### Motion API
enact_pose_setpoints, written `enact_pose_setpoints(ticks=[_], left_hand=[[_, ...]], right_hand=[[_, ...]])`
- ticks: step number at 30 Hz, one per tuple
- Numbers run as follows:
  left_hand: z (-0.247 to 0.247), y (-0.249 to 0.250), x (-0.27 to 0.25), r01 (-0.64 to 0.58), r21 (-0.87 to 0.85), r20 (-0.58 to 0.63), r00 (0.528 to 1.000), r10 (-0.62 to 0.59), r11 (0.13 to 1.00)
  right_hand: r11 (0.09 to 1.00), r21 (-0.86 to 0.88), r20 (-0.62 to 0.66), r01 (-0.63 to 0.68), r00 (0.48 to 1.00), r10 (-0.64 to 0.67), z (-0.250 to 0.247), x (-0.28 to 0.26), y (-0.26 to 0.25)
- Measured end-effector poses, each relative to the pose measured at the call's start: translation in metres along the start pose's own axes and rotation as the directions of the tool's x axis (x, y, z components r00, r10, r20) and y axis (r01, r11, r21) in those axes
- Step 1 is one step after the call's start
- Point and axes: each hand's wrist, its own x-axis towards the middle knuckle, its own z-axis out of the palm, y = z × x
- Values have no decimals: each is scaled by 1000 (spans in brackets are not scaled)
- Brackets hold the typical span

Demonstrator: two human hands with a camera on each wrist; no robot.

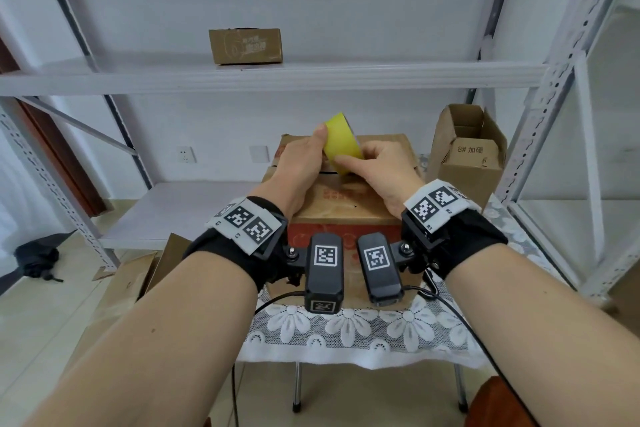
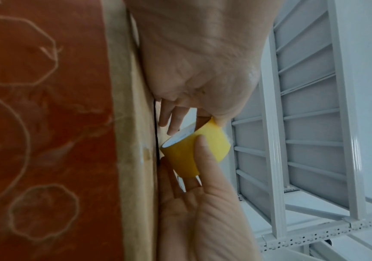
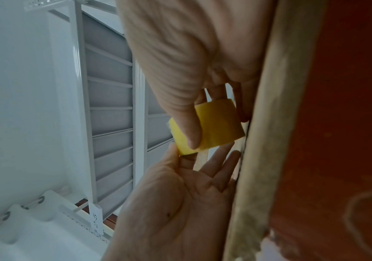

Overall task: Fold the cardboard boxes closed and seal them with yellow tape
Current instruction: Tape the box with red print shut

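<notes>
Our left hand (image 1: 298,163) grips the yellow tape roll (image 1: 341,142) from its left side, thumb up on the rim. Our right hand (image 1: 382,170) pinches the roll's lower right edge, maybe the loose tape end, too blurred to tell. The roll is tilted just above the centre seam of the closed cardboard box (image 1: 341,204) on the lace-covered table (image 1: 346,333). An open box (image 1: 467,152) stands at the table's far right corner; a small box (image 1: 246,45) sits on the shelf (image 1: 381,74).

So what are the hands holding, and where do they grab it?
Both hold the yellow tape roll over the big box. The left hand grips its top edge, and the right hand pinches its lower outer side.
</notes>
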Motion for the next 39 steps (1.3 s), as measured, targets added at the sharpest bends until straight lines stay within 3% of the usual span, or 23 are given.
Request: enact_pose_setpoints(ticks=[9, 14, 20, 32, 39], left_hand=[[1, 1, 2, 55, -35, -16, 998, -56, 998], [-6, -1, -7, -18, -54, 166, 986, 27, 998], [-12, 1, -19, -94, -53, 369, 923, 107, 994], [-8, 3, -20, -117, -49, 322, 938, 127, 992], [-8, 5, -17, 17, -122, 216, 976, 10, 992]], right_hand=[[1000, 9, 29, -20, 999, 20, -1, -1, 1], [990, 104, -50, -93, 994, 99, 1, 4, -2], [989, 114, -101, -90, 990, 102, 1, 3, -2], [985, 140, -70, -100, 991, 111, 2, 6, -2], [992, 104, 18, -69, 998, 67, 2, 2, -1]])
